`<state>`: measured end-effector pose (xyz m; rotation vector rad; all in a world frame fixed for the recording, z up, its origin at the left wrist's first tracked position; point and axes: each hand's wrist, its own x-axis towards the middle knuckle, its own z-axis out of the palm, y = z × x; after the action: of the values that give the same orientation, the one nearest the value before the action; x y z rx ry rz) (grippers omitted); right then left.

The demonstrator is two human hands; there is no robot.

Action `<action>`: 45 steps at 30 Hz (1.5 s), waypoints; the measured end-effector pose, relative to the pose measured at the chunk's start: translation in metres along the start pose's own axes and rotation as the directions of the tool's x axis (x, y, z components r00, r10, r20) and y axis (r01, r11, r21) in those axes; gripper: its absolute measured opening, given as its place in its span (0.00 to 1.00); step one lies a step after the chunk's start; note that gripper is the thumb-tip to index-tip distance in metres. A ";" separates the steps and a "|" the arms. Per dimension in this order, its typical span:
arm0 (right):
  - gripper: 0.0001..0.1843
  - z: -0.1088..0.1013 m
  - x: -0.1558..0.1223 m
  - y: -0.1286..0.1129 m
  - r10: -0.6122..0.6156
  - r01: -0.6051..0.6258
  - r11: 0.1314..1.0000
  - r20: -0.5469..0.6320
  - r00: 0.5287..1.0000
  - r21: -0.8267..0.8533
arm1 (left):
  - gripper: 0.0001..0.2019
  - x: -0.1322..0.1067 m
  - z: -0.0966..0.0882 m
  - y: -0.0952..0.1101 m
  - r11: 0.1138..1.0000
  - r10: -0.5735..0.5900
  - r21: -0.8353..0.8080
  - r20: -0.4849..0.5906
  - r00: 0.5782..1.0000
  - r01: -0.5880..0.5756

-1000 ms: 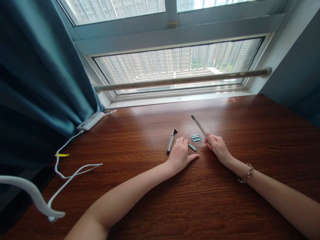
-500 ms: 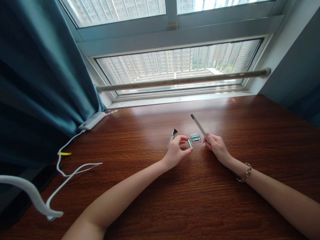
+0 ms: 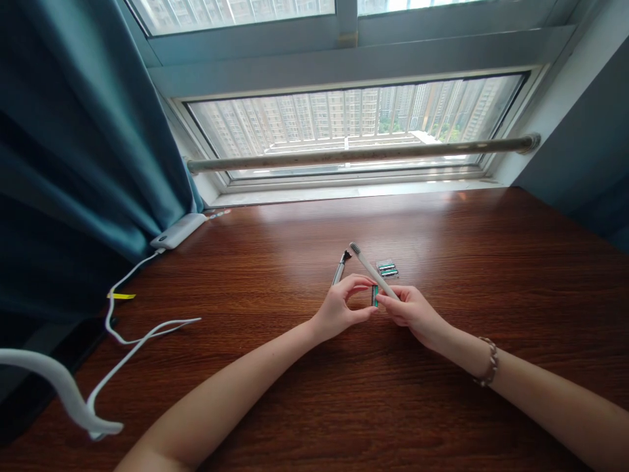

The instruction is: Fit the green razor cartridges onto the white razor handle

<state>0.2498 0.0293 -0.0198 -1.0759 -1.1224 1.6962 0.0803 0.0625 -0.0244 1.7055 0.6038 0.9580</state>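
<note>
Between thumb and fingertips, my left hand [image 3: 344, 305] pinches a small razor cartridge [image 3: 374, 295] with a green and dark face, held upright by its ends. A pale toothbrush [image 3: 369, 267] is gripped in my right hand [image 3: 411, 311], its bristle end pointing up and to the left. My right fingertips are close against the cartridge; whether they touch it I cannot tell. Behind my left hand lies a silver razor handle [image 3: 339, 269] with a black head, partly covered by that hand. A clear pack [image 3: 388, 269] holding more green cartridges rests on the table beyond my right hand.
The brown wooden table [image 3: 275, 249] reaches to the window sill, where a metal rail [image 3: 363, 155] crosses. At the left are a white power bank [image 3: 178, 231], its white cable [image 3: 112, 308], a yellow strip [image 3: 121, 296] and a blue curtain [image 3: 98, 131].
My right hand has moved left and nearer with the toothbrush, up to the cartridge. My left hand has come slightly closer to me, and the cartridge has turned more upright.
</note>
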 end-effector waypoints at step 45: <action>0.13 -0.067 0.004 -0.033 -0.646 0.596 0.129 0.389 0.657 -0.793 | 0.16 0.002 -0.014 0.008 0.587 -0.321 -0.710 0.238 0.917 0.389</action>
<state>0.3167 0.0582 -0.0052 -0.9279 -2.1676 0.2487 0.0689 0.0692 -0.0147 0.8177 0.3823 0.6855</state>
